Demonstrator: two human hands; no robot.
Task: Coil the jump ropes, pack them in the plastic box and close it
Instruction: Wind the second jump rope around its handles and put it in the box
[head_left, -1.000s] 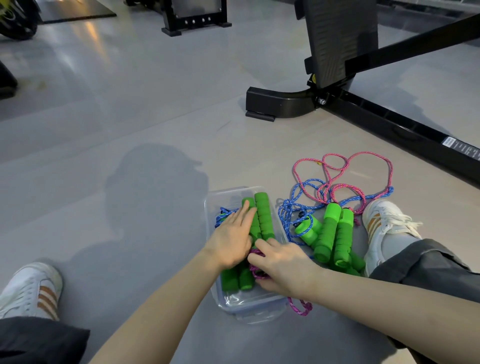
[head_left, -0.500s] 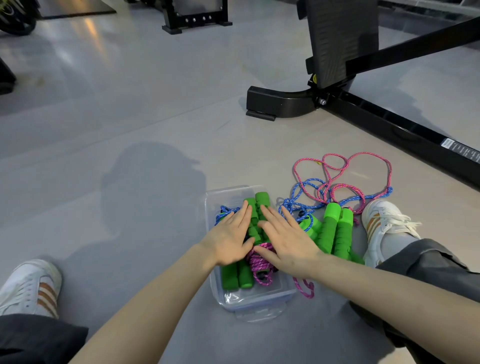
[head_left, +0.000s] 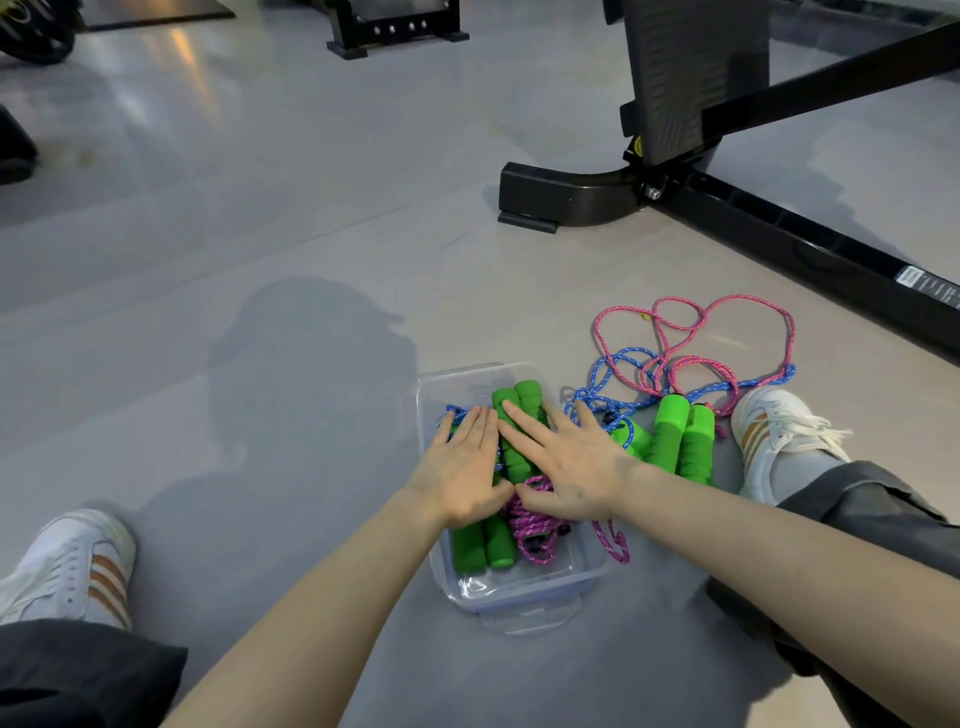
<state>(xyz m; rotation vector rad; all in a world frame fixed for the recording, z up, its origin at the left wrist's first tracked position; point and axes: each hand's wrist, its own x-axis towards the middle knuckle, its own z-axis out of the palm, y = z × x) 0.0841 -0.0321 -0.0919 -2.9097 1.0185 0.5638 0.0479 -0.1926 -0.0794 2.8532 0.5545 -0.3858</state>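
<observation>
Box, clear plastic, lidless: coiled ropes inside, green handles lying along its length. Left hand and right hand, fingers straight and flat, press them down. Right of box, farther: loose handles, uncoiled pink and blue ropes; right hand nearer.

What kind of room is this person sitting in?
Probably a gym. A black exercise machine frame stands on the smooth grey floor, another machine base sits farther back, and jump ropes lie loose beside a plastic box.
</observation>
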